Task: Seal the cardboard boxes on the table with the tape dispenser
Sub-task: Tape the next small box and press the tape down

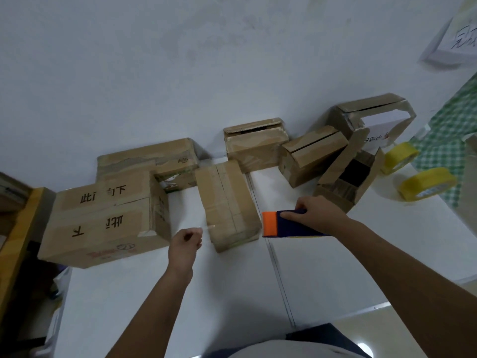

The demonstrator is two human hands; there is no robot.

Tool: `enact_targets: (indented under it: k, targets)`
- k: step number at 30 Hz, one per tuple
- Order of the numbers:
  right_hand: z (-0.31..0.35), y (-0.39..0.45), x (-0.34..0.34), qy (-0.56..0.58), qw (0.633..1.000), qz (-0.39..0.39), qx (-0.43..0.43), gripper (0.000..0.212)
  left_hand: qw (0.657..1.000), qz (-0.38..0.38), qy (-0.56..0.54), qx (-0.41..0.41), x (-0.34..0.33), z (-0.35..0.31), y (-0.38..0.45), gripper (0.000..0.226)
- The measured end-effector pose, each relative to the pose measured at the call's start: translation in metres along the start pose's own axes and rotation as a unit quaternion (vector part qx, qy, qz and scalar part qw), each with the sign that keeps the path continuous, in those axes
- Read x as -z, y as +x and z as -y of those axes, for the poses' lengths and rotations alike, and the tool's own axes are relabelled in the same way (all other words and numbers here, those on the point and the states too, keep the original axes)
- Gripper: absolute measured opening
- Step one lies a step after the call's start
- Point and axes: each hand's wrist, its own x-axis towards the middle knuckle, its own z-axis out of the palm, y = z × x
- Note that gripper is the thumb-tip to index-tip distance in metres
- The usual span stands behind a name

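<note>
A small closed cardboard box (227,202) lies in the middle of the white table (335,267). My right hand (317,214) grips a blue tape dispenser (296,226) with an orange front, just right of that box. My left hand (187,241) pinches the end of a clear tape strip (206,226) at the box's near left corner. The strip runs across the box's near end toward the dispenser.
A large printed box (103,220) sits at the left, with a flatter box (147,158) behind it. Along the wall stand three more boxes (254,146) (309,158) (371,117), and an open box (346,182) lies at the right. Two yellow tape rolls (426,187) (398,157) lie far right.
</note>
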Motion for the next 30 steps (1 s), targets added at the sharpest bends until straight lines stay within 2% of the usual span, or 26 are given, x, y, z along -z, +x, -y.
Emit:
enact_targets:
  k: [5,10,18,30]
  targets:
    - [-0.007,-0.001,-0.005,0.005,1.000,-0.007,0.025,0.048,0.999,-0.051,-0.017,0.009,0.003,0.003,0.005,0.007]
    - [-0.015,0.006,0.002,-0.020,1.000,0.003,0.020,0.051,0.998,-0.049,-0.026,0.005,-0.002,0.008,0.002,0.012]
    - [-0.006,0.024,0.007,-0.059,0.998,0.010,0.028,0.054,0.996,-0.068,-0.033,0.048,-0.010,0.020,0.000,0.016]
    - [-0.005,0.036,0.003,-0.079,0.996,0.037,0.033,0.051,0.989,-0.095,0.082,0.077,-0.027,0.026,-0.003,0.048]
